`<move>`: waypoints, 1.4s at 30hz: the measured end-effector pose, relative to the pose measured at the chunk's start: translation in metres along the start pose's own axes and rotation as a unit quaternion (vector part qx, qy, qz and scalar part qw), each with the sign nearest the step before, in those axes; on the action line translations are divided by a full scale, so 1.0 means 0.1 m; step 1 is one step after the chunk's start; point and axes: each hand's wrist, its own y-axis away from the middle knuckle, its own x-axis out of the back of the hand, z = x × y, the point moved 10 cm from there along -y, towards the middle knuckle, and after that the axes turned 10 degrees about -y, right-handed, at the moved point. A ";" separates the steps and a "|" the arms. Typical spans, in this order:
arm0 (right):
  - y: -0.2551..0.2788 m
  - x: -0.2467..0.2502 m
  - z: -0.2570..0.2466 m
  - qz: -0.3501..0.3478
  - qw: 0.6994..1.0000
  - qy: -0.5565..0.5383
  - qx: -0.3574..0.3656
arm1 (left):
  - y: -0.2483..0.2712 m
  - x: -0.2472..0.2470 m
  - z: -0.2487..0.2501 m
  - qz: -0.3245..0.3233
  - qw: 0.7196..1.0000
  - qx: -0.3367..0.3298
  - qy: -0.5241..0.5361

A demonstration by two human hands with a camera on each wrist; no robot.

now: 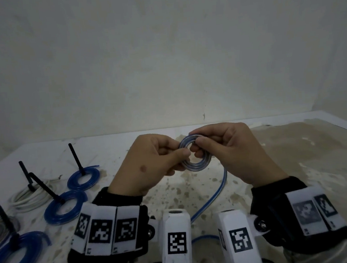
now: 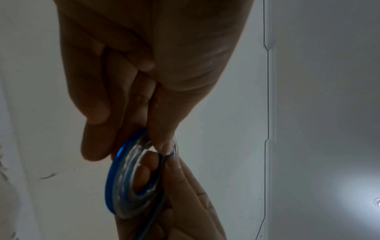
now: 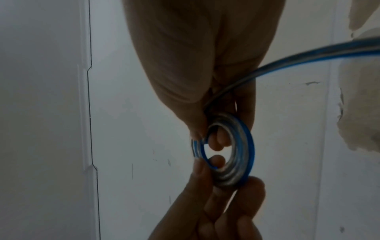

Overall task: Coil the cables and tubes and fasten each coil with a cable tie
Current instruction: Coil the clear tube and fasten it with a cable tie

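Winding a clear-blue tube coil (image 1: pixel 194 155) between both hands above the table (image 1: pixel 295 163).
Left hand (image 1: pixel 150 164) pinches the coil's left rim, right hand (image 1: pixel 236 153) its top; the loose tail (image 1: pixel 213 194) trails from the coil's right side toward the person, nearest the right hand.

Finished coils (image 1: pixel 62 207) lie left on the table (image 1: pixel 294 153); another coil (image 1: pixel 193 154) sits between both hands, above it.

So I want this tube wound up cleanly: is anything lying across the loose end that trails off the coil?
Nothing visible. Both the left hand and right hand pinch the coil; the loose tube runs down over bare table until the wrist cameras hide it.
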 end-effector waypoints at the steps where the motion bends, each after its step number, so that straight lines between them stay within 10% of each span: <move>1: 0.00 0.00 0.01 0.002 1.000 0.011 0.002 | 0.01 -0.02 -0.01 -0.009 1.000 0.005 0.000; 11: -0.02 0.03 0.09 0.039 0.997 -0.060 -0.024 | -0.03 0.01 -0.05 0.049 0.983 0.018 0.178; 16: -0.02 0.02 0.11 0.031 0.995 -0.086 -0.036 | -0.04 -0.18 -0.17 -0.026 0.964 0.075 0.254; 24: -0.02 0.11 0.16 0.052 0.997 -0.038 -0.047 | 0.03 -0.41 -0.30 -0.076 0.990 0.101 0.068; 34: 0.03 -0.21 -0.11 -0.081 0.975 0.205 -0.015 | 0.05 0.09 0.19 0.004 0.998 -0.041 -0.055; 42: 0.07 -0.20 -0.01 -0.121 0.973 0.186 -0.061 | 0.10 -0.15 0.13 -0.089 0.988 -0.033 -0.124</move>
